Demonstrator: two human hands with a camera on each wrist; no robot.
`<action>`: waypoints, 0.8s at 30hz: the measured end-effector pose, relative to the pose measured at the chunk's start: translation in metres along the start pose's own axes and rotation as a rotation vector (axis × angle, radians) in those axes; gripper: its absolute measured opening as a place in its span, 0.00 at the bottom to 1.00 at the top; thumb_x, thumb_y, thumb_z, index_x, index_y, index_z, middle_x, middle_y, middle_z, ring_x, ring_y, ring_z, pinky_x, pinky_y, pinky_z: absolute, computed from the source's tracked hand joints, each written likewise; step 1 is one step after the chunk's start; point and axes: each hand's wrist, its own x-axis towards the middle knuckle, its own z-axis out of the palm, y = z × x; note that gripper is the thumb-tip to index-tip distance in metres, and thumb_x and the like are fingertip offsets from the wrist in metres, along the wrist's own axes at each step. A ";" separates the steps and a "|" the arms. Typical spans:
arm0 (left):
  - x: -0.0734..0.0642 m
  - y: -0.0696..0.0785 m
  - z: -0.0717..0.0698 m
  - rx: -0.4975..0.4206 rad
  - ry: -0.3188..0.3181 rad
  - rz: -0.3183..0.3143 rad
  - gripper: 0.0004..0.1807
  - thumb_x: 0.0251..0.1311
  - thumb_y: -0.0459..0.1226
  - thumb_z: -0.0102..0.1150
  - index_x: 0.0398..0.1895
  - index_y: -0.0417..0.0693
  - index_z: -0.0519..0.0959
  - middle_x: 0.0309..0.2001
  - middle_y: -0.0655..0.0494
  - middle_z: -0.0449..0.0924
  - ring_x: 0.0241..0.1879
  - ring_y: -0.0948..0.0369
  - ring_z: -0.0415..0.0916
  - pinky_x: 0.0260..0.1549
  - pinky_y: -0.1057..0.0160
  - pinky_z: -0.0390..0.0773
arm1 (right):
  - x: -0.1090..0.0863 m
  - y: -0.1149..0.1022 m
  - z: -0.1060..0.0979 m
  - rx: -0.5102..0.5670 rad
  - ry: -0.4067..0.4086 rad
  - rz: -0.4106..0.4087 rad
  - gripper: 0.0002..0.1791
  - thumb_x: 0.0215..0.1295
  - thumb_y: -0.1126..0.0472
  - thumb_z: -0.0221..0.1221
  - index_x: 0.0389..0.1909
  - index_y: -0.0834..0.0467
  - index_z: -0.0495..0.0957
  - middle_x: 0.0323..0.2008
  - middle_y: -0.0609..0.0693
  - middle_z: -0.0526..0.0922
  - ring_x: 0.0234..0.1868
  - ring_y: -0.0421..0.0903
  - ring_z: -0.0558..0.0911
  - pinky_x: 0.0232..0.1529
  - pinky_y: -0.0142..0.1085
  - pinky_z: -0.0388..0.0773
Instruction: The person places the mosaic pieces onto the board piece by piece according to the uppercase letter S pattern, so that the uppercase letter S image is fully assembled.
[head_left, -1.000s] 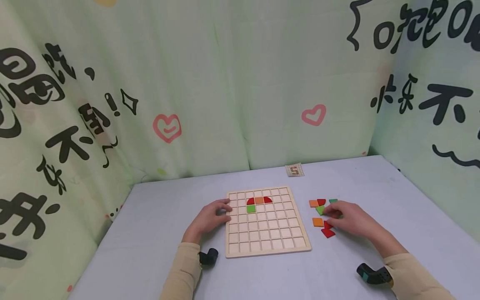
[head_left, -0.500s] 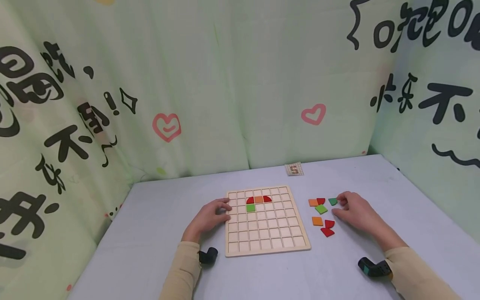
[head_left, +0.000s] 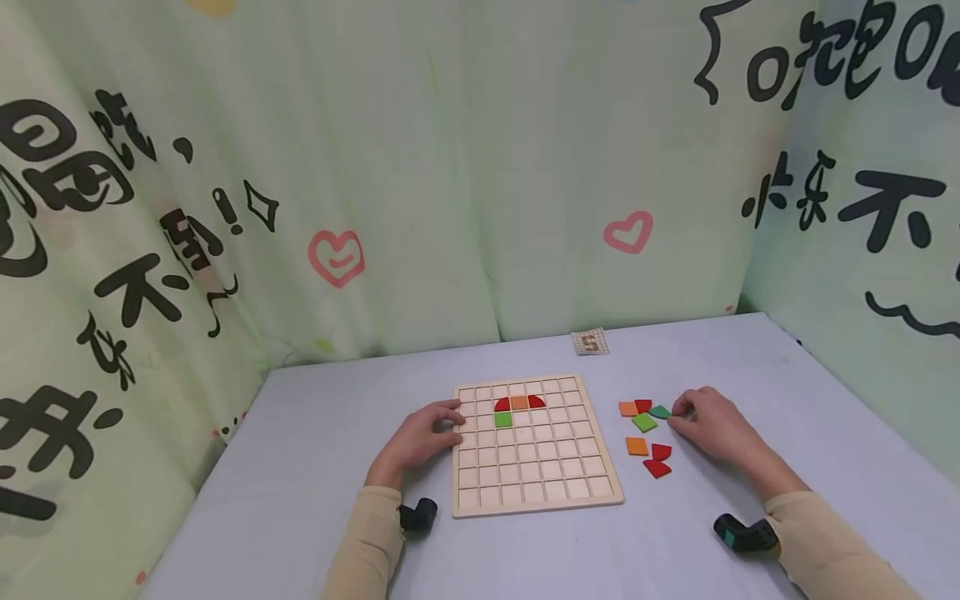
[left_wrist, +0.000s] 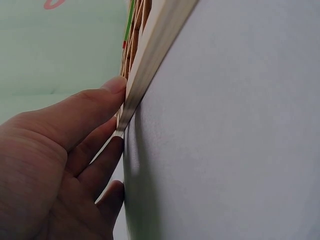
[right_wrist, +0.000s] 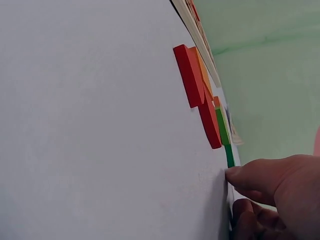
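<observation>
A square wooden grid board (head_left: 536, 467) lies on the table, with two red quarter-round tiles, an orange square tile (head_left: 519, 402) and a light green square tile (head_left: 503, 420) set in its upper cells. My left hand (head_left: 420, 437) rests against the board's left edge; in the left wrist view its thumb (left_wrist: 115, 85) touches the rim, fingers loosely bent. Right of the board, my right hand (head_left: 708, 423) pinches the right end of a dark green tile (head_left: 660, 412) between thumb and forefinger. The right wrist view shows the thumb (right_wrist: 234, 173) at the end of that green tile (right_wrist: 229, 155).
Close by lie a light green tile (head_left: 644, 422), orange tiles (head_left: 637, 447) and several red tiles (head_left: 657, 469). A small patterned card (head_left: 590, 342) sits at the table's back edge. Printed curtains hang behind and on both sides.
My right hand has moved from over the light green tile to the dark green one, which has turned and shifted slightly toward the light green tile. My left hand stays at the board.
</observation>
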 end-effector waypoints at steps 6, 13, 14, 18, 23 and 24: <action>0.000 -0.002 0.000 0.007 -0.007 0.006 0.11 0.59 0.34 0.66 0.45 0.45 0.82 0.67 0.50 0.70 0.70 0.48 0.59 0.68 0.46 0.59 | 0.000 0.000 0.003 -0.010 -0.015 -0.076 0.23 0.59 0.64 0.65 0.55 0.69 0.75 0.49 0.69 0.75 0.51 0.66 0.73 0.51 0.61 0.75; 0.002 -0.004 0.000 0.003 -0.004 0.009 0.10 0.59 0.35 0.66 0.44 0.46 0.82 0.67 0.50 0.70 0.70 0.48 0.60 0.68 0.46 0.59 | 0.000 -0.002 0.003 0.022 -0.026 -0.094 0.19 0.60 0.65 0.64 0.50 0.69 0.77 0.48 0.66 0.76 0.45 0.59 0.76 0.47 0.55 0.79; 0.002 -0.004 0.000 0.004 -0.004 0.009 0.10 0.59 0.35 0.66 0.44 0.46 0.82 0.67 0.50 0.70 0.70 0.48 0.60 0.68 0.46 0.59 | 0.001 -0.002 0.003 0.027 -0.033 -0.087 0.19 0.60 0.65 0.64 0.51 0.69 0.76 0.48 0.65 0.76 0.43 0.57 0.76 0.46 0.53 0.80; 0.003 -0.003 -0.001 0.011 0.000 0.012 0.11 0.58 0.34 0.66 0.44 0.46 0.82 0.67 0.50 0.70 0.70 0.48 0.60 0.68 0.47 0.59 | 0.003 -0.003 0.002 0.048 -0.060 -0.068 0.21 0.59 0.65 0.65 0.52 0.69 0.75 0.47 0.64 0.77 0.42 0.55 0.76 0.45 0.51 0.80; 0.002 -0.003 -0.001 0.015 -0.008 0.008 0.11 0.58 0.34 0.66 0.45 0.46 0.82 0.67 0.50 0.70 0.70 0.48 0.60 0.68 0.47 0.59 | 0.004 -0.003 0.002 0.060 -0.071 -0.072 0.20 0.59 0.65 0.65 0.51 0.69 0.75 0.46 0.63 0.78 0.43 0.55 0.77 0.46 0.52 0.80; 0.002 -0.003 -0.001 0.016 -0.010 0.007 0.11 0.58 0.34 0.66 0.45 0.46 0.82 0.67 0.50 0.70 0.70 0.48 0.60 0.68 0.46 0.59 | 0.004 -0.003 0.002 0.060 -0.070 -0.071 0.20 0.59 0.65 0.65 0.51 0.68 0.75 0.46 0.63 0.78 0.43 0.55 0.77 0.46 0.51 0.81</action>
